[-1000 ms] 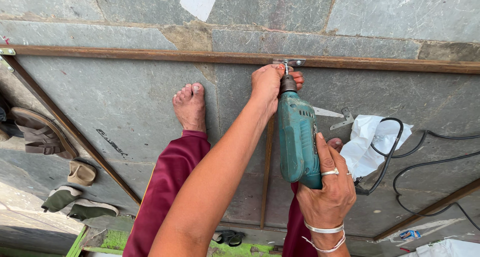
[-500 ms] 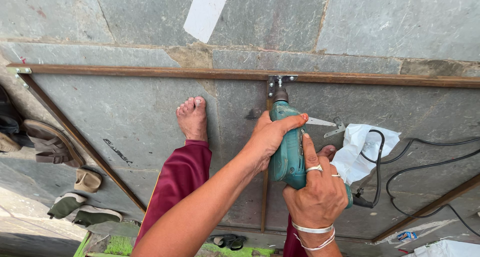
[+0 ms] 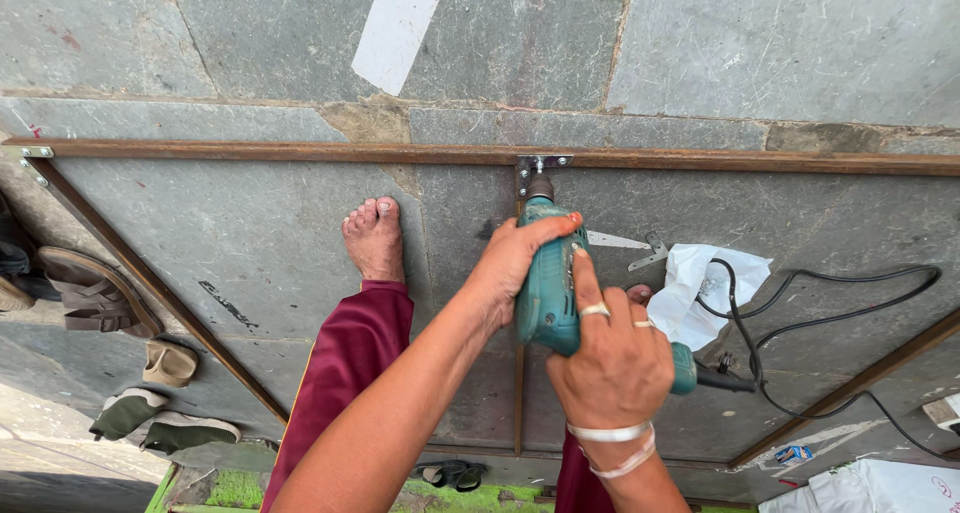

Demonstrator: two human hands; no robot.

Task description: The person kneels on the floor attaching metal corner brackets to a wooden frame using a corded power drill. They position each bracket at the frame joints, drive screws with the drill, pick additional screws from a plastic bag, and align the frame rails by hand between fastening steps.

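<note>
A green electric drill (image 3: 548, 273) points down at a small metal bracket (image 3: 540, 163) on a rusty steel frame bar (image 3: 300, 153) lying on grey stone slabs. My left hand (image 3: 515, 263) wraps the drill's front body from the left. My right hand (image 3: 612, 358), with rings and white bangles, grips the handle from behind. The drill's tip meets the bracket where a thin upright bar (image 3: 518, 393) joins the long bar. My bare left foot (image 3: 372, 238) rests on the slab beside it, with a maroon trouser leg (image 3: 345, 373) below.
A black cable (image 3: 830, 318) runs from the drill across the floor at right, over a crumpled white plastic bag (image 3: 710, 293). A loose metal bracket (image 3: 650, 253) lies near it. Sandals and shoes (image 3: 110, 303) sit at left. A white paper (image 3: 395, 33) lies on the slab above.
My left hand left the bracket at the bar and came down onto the drill's body. The drill's handle end swung right, and the view tilted slightly downward.
</note>
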